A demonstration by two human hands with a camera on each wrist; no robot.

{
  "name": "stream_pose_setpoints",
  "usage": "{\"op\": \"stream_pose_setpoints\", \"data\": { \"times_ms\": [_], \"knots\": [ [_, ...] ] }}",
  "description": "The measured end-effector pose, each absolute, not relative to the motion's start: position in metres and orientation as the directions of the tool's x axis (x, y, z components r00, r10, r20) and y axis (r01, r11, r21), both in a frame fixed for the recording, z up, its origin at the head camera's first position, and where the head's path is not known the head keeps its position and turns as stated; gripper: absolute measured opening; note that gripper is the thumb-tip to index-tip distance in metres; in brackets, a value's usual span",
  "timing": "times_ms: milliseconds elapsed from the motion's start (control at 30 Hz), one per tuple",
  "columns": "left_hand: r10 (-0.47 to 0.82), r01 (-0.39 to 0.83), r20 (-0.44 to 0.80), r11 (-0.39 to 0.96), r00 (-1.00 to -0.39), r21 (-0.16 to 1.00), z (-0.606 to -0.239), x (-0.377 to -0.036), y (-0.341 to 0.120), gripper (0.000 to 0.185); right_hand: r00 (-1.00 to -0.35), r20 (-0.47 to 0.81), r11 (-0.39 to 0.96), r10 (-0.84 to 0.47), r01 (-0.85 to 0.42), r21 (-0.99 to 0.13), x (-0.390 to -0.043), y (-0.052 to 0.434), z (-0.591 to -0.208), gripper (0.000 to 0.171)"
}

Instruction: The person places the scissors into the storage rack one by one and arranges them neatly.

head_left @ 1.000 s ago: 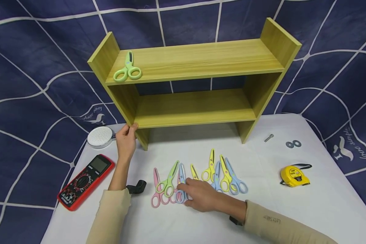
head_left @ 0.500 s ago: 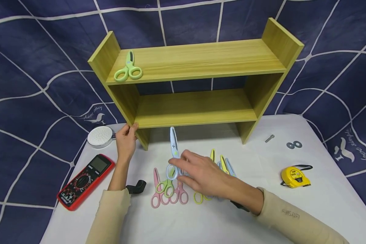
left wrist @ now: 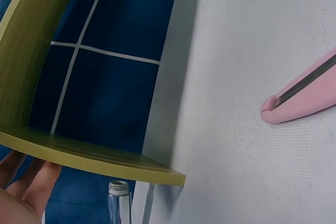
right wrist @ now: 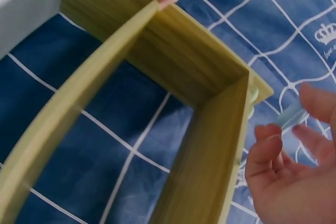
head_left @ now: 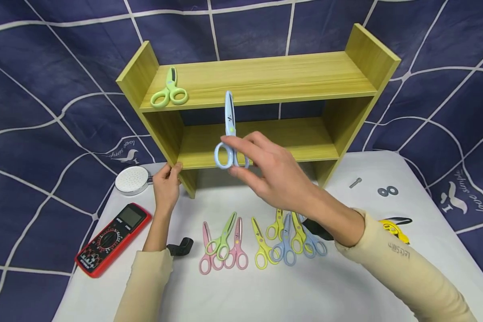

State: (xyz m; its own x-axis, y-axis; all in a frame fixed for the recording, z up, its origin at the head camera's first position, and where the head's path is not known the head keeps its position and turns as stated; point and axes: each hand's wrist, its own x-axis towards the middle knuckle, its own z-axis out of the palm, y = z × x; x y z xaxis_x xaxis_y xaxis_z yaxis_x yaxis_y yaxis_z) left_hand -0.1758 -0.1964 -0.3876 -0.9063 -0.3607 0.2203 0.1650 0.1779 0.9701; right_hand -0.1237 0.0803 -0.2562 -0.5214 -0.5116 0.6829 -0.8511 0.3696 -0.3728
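Note:
Pinched at its handles by my right hand (head_left: 277, 172), a pair of light blue scissors (head_left: 230, 118) stands blades-up in front of the wooden shelf (head_left: 257, 82). In the right wrist view, a small blue part of the scissors (right wrist: 291, 116) shows between thumb and fingers. My left hand (head_left: 167, 185) grips the shelf's left side panel near the lower board, its fingers (left wrist: 39, 184) against the outer face. Green scissors (head_left: 170, 89) lie on the top board at the left. On the table lie pink scissors (head_left: 238, 248), more green scissors (head_left: 225, 235), yellow scissors (head_left: 260, 243) and blue scissors (head_left: 285, 243).
A red multimeter (head_left: 113, 240), a shower head (head_left: 132, 180) and a black elbow-shaped piece (head_left: 180, 247) lie at the left. To the right are a bolt (head_left: 355, 182), two washers (head_left: 387, 191) and a yellow tape measure (head_left: 392, 230), partly behind the right sleeve.
My right hand has lifted the blue scissors from the pile on the table, up to the front of the shelf. The left hand has stayed on the side panel.

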Motion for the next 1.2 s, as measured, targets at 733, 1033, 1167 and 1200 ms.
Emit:
{"op": "stream_pose_setpoints", "data": {
  "times_ms": [733,1033,1167,1200],
  "knots": [
    [-0.373,0.15,0.202,0.163,-0.906,0.975,-0.408,-0.189,-0.206,0.032,-0.676,0.672,0.633,-0.303,-0.67,-0.388,-0.169,0.056,-0.199,0.045],
    [-0.392,0.16,0.213,0.164,-0.895,0.973,-0.409,-0.188,-0.208,0.029,-0.807,0.482,0.788,-0.341,-0.525,-0.321,-0.202,0.038,-0.181,0.054],
    [-0.379,0.161,0.214,0.165,-0.9,0.973,-0.41,-0.189,-0.209,0.03,-0.802,0.475,0.803,-0.361,-0.527,-0.279,-0.205,0.034,-0.181,0.049],
    [-0.378,0.162,0.215,0.167,-0.9,0.973,-0.41,-0.189,-0.209,0.03,-0.798,0.478,0.802,-0.366,-0.531,-0.272,-0.205,0.034,-0.182,0.048]
  ]
}}
